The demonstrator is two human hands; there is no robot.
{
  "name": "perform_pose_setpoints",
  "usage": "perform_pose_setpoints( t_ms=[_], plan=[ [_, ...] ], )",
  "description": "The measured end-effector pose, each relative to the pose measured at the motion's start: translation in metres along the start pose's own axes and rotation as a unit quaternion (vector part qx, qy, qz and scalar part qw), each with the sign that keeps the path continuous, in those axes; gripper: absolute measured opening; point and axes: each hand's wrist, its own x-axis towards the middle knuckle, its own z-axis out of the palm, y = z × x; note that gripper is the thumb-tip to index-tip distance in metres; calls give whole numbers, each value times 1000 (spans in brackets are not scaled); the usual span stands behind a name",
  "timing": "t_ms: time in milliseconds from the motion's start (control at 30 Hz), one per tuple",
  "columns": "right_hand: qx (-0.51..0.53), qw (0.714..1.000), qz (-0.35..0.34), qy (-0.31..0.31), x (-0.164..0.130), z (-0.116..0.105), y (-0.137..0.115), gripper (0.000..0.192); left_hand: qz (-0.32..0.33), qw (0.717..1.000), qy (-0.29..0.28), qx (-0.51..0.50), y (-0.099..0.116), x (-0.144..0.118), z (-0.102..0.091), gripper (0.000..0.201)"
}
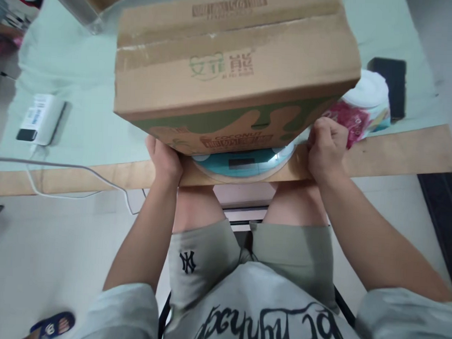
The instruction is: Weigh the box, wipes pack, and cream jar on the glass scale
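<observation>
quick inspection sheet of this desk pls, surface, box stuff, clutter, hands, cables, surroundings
surface: pale green table top with a wooden front edge
job's things: taped cardboard box tilted over a teal scale
clutter: white device at left; wrapped tissue roll and black block at right
grippers: left hand and right hand at the box's lower corners
cables: white cable along the edge, left
surroundings: light floor, blue slipper

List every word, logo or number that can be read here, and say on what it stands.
"COCONUT": box front, lower edge, between left hand and right hand.
"NY" logo: shorts.
Box top green characters, brown stamp: unreadable.
Shirt script: upside down, unclear.
White device label: too small.
</observation>
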Motion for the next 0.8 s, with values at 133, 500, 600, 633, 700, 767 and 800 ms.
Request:
perform_pose_setpoints(
  t_ms=[133,500,600,633,700,767,800],
  plan=[
    [-70,997,-35,-16,-3,2,-3,50,31,999,-22,-10,0,-2,2,38],
    [-129,989,-55,-46,-5,7,-6,49,45,999,-7,19,-11,3,1,40],
    [-141,987,-50,-54,-5,7,-8,47,45,998,-9,47,-13,4,-1,41],
    [-145,987,-48,-57,-5,6,-8,46,48,997,-12,53,-13,4,-2,41],
    [-151,986,-42,-61,-5,5,-8,46,57,997,-11,55,-14,4,-4,42],
    [-155,985,-34,-62,-5,4,-8,50,61,997,0,46,-14,2,-5,41],
    [-156,985,-31,-61,-5,4,-9,51,60,997,10,42,-13,1,-4,40]
  ],
)
